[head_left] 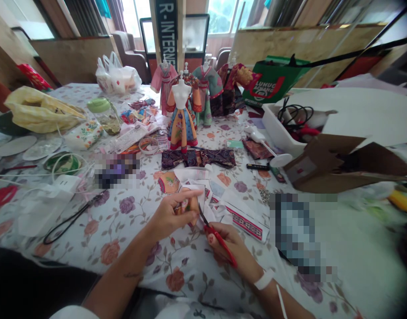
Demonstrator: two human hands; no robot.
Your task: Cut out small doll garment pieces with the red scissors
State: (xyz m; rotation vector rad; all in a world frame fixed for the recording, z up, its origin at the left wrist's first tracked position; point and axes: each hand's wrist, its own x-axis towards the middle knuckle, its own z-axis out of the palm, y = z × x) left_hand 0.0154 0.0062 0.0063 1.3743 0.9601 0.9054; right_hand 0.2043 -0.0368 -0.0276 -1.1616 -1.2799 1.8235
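Centrally, left hand point(172, 215) pinches a printed scrap point(189, 204); right hand point(231, 248) grips red scissors point(219, 241) at its edge.

Near edge of table point(130, 248): left hand point(172, 217) holds cloth piece point(189, 204), scissors point(218, 237) in right hand point(230, 244) just to its rt. Doll stand point(181, 119) behind, mid-table; jar point(105, 116) to the left; bin point(276, 129) rt, bag point(273, 82) behind it.

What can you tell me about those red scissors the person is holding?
The scissors are small, with slim red handles, plastic by the look, and short dark blades. The right hand grips the handles just above the flowered tablecloth. They slant up and leftward, blade tips at the edge of the orange fabric piece pinched by the left hand.
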